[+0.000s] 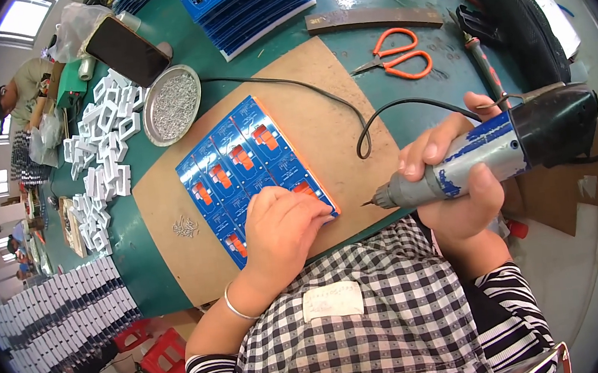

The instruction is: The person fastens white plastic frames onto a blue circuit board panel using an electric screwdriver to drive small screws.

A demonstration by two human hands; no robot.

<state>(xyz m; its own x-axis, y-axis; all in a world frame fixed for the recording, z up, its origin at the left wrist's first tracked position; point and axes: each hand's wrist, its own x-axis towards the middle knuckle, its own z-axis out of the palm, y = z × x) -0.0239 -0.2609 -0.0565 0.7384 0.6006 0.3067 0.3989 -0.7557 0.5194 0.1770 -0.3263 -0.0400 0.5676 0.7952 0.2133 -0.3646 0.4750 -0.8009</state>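
A blue circuit board panel with orange pieces showing in its cut-outs lies on a brown board. Over the panel's near right part rests my left hand, its thumb and fingertips pinched at the corner; whatever sits between them is hidden. My right hand is wrapped round a grey, blue and black electric screwdriver. The tool's bit points left, a short way from that corner and apart from the panel. A small heap of screws lies left of the panel, beside a round metal dish full of screws farther back.
White plastic frames are piled at the left, near a phone. Behind stand stacked blue panels, a metal bar and orange-handled scissors. A black cable crosses the brown board. Another person stands far left.
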